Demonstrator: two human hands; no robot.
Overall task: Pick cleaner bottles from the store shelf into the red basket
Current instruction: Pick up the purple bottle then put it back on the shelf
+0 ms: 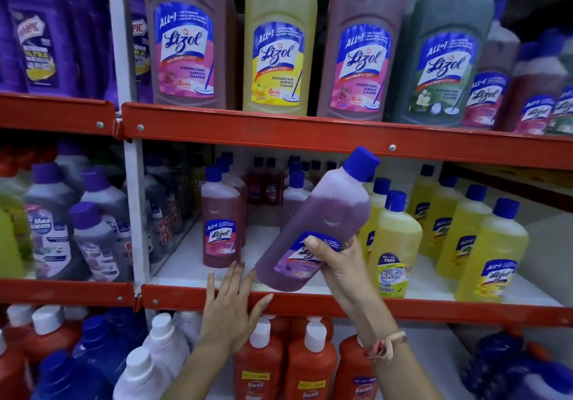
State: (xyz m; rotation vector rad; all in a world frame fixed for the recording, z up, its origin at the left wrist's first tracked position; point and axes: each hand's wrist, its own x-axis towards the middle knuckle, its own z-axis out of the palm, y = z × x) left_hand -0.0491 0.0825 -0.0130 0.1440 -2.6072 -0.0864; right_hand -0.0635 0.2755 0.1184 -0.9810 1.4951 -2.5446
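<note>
My right hand grips a purple Lizol cleaner bottle with a blue cap, tilted to the right and lifted just off the middle shelf. My left hand is open with fingers spread, resting against the red front rail of the middle shelf, just below a pink Lizol bottle that stands upright. Yellow Lizol bottles stand in rows to the right of the held bottle. The red basket is out of view.
Large Lizol bottles line the top shelf behind a red rail. Purple-capped bottles fill the left bay beyond a white upright. Orange Bactin bottles and white-capped bottles stand on the bottom shelf.
</note>
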